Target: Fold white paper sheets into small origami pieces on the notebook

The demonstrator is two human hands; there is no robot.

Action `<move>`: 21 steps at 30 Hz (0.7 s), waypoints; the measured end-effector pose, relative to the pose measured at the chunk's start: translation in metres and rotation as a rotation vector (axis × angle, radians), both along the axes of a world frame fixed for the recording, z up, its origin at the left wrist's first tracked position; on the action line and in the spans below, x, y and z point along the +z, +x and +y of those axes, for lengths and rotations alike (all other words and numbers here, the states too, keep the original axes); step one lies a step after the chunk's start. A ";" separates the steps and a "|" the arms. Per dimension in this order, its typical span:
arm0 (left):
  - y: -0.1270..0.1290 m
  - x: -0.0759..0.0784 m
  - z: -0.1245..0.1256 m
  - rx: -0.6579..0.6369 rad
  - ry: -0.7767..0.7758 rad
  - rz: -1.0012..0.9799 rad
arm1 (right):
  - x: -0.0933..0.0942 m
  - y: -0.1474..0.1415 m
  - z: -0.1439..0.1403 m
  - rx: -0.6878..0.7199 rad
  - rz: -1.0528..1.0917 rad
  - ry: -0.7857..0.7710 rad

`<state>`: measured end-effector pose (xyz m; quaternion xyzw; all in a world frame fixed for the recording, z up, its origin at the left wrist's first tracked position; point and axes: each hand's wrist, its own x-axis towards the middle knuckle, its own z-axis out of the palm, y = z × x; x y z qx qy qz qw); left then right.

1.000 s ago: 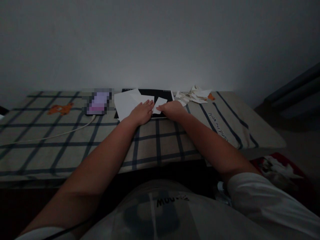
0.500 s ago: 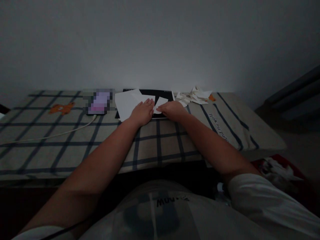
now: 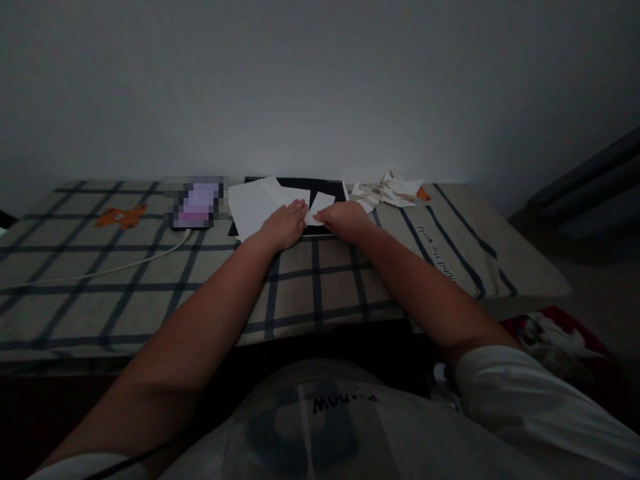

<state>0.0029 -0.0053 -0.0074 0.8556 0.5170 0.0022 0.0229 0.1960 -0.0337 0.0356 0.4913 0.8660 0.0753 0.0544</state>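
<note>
A large white sheet of paper (image 3: pixel 253 208) with a folded-looking corner lies over a black board (image 3: pixel 310 183) at the back of the table. My left hand (image 3: pixel 285 225) rests flat on the sheet's right part, fingers stretched out and holding nothing. Just to the right, my right hand (image 3: pixel 347 221) has its fingertips closed at the edge of a smaller white piece of paper (image 3: pixel 323 203). That piece lies over the black board, its lower part close to my left fingers. Part of it is hidden by my right hand.
Crumpled white paper strips (image 3: pixel 390 191) are heaped right of the board, beside an orange patch (image 3: pixel 423 193). On the left lie a phone (image 3: pixel 197 203) with a white cable (image 3: pixel 135 265) and an orange figure (image 3: pixel 121 217). A checked cloth (image 3: pixel 295 287) covers the table. Below right is a red container (image 3: pixel 555 320) with white scraps.
The view has shifted very slightly. Both hands and the papers stay in nearly the same places.
</note>
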 end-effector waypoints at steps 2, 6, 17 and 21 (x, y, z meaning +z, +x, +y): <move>0.000 -0.001 0.001 -0.006 0.011 -0.002 | 0.000 -0.001 -0.001 -0.008 0.001 0.003; 0.000 -0.002 0.002 -0.012 0.024 -0.002 | 0.000 -0.002 -0.001 -0.016 0.005 0.005; 0.004 0.002 -0.007 0.014 0.035 -0.004 | -0.002 0.007 0.001 0.120 0.029 0.046; 0.004 0.001 -0.008 0.002 0.082 -0.021 | -0.005 0.009 0.005 0.137 0.035 0.047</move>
